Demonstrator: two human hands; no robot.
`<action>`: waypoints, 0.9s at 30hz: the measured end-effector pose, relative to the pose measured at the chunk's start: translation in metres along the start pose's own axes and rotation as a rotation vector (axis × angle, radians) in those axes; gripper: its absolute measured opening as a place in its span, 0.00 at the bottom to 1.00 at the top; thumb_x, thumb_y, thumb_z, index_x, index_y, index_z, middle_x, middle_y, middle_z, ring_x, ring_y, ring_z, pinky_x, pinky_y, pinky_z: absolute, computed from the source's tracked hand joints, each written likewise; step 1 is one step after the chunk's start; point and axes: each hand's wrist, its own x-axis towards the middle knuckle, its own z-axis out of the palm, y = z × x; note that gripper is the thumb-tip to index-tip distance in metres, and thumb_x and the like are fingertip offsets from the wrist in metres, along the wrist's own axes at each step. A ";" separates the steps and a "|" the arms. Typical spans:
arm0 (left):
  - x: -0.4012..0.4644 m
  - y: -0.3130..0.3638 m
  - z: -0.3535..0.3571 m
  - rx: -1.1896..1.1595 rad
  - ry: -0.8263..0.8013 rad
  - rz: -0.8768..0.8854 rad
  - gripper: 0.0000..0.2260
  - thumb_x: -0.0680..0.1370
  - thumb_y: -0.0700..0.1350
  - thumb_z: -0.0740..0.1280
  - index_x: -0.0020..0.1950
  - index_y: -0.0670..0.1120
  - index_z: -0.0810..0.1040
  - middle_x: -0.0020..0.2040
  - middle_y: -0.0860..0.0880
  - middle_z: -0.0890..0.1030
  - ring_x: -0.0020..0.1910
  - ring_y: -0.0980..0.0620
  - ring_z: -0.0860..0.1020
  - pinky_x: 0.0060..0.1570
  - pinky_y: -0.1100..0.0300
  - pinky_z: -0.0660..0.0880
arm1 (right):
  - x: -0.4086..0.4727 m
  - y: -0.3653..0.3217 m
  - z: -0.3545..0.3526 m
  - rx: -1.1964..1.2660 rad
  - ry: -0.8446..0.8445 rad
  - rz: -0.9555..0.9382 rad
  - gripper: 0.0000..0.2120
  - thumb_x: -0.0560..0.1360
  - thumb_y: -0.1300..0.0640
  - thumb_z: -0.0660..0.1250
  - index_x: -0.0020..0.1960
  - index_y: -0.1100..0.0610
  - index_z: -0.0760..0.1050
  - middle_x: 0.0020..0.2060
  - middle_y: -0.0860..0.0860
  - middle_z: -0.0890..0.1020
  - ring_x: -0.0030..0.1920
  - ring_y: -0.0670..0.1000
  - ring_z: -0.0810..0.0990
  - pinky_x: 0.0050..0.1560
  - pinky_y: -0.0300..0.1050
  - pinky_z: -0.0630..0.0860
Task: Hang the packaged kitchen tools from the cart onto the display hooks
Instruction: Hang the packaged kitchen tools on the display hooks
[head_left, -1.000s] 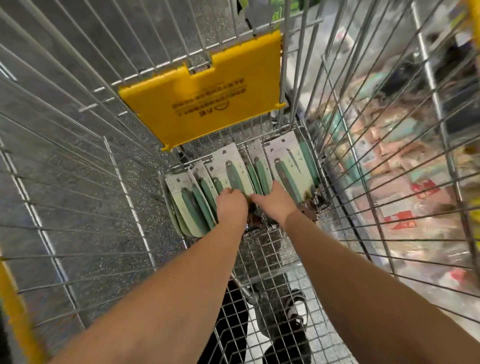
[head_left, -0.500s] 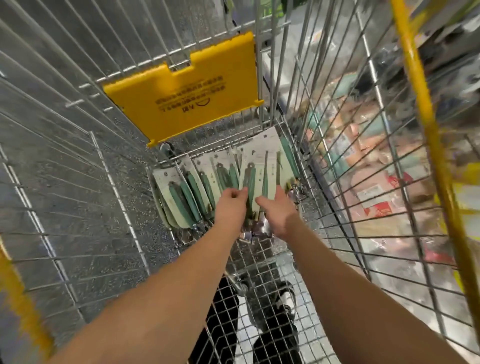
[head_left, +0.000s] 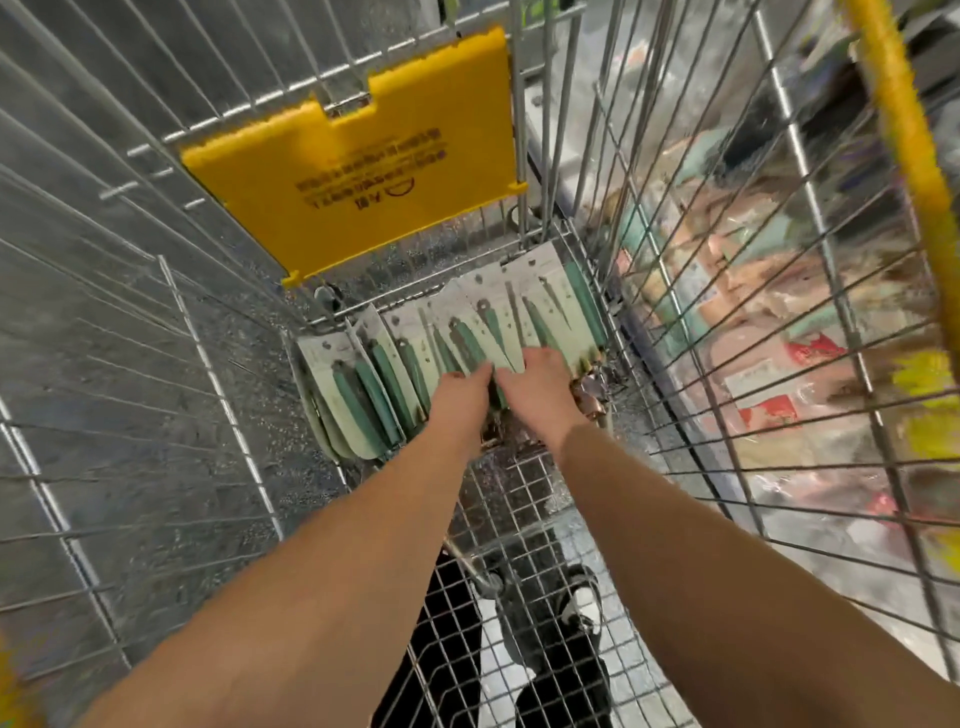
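Several packaged kitchen tools, pale cards with green handles, stand in a row at the far end of the wire cart. Both my arms reach down into the cart. My left hand rests on the middle of the row, its fingers curled over the cards' lower ends. Beside it, touching, my right hand presses on the right-hand cards, which lean back against the cart's end wall. Whether either hand has a firm grip on a card is hidden by the fingers. No display hooks are in view.
A yellow plastic flap hangs on the cart's far wall above the packages. A yellow cart rail runs down the upper right. Beyond the right wire wall lies a blurred display of packaged goods. My shoes show below the mesh floor.
My head has turned a little to the right. The right-hand cards have been tipped up and fanned back, and both hands have shifted right along the row.
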 end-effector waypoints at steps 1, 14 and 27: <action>0.004 -0.001 0.000 0.003 0.001 0.005 0.33 0.69 0.62 0.66 0.65 0.40 0.75 0.50 0.38 0.81 0.41 0.44 0.78 0.41 0.52 0.74 | 0.002 0.000 0.003 0.012 0.000 -0.001 0.27 0.80 0.50 0.62 0.75 0.61 0.65 0.73 0.56 0.64 0.72 0.59 0.66 0.73 0.56 0.66; 0.003 0.001 -0.004 -0.097 0.001 -0.065 0.12 0.80 0.52 0.66 0.48 0.43 0.78 0.38 0.45 0.77 0.37 0.47 0.75 0.42 0.52 0.72 | 0.010 -0.013 -0.004 0.130 -0.084 0.164 0.33 0.81 0.50 0.60 0.81 0.57 0.53 0.74 0.57 0.67 0.67 0.59 0.73 0.56 0.49 0.73; -0.015 0.009 -0.006 -0.319 -0.051 -0.186 0.19 0.79 0.57 0.66 0.64 0.47 0.77 0.59 0.42 0.81 0.55 0.41 0.81 0.55 0.44 0.81 | 0.009 -0.002 -0.004 0.237 -0.110 0.101 0.35 0.79 0.46 0.66 0.80 0.56 0.55 0.71 0.54 0.72 0.66 0.55 0.74 0.60 0.46 0.70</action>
